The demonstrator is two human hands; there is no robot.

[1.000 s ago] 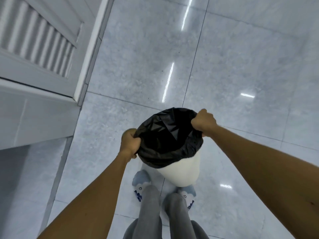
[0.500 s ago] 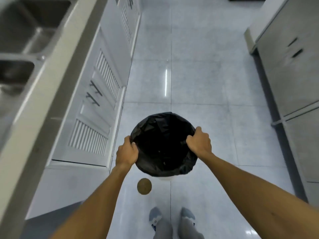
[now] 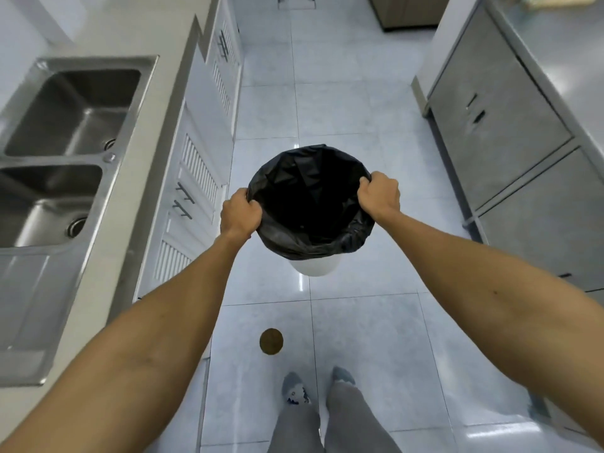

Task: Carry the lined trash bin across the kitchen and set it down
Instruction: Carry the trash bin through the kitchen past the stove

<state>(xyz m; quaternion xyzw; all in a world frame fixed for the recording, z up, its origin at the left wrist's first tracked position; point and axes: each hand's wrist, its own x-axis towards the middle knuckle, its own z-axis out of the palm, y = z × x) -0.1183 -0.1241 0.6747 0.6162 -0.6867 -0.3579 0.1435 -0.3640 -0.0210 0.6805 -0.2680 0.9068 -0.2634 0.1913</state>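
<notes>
Tiled floor [image 3: 359, 103], both hands' grip clenched on bin [image 3: 315, 271] rim

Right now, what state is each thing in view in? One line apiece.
trash bin: held off the floor, upright, not yet set down
black liner: folded over the rim, mouth open
left hand: shut on the lined rim
right hand: shut on the opposite rim
double sink: both basins empty, no water visible
white cabinet doors: closed
steel cabinet doors: closed

Kitchen: double steel sink [image 3: 62, 152], louvered cabinets [image 3: 196, 178] (steel units [image 3: 510, 125] opposite).
</notes>
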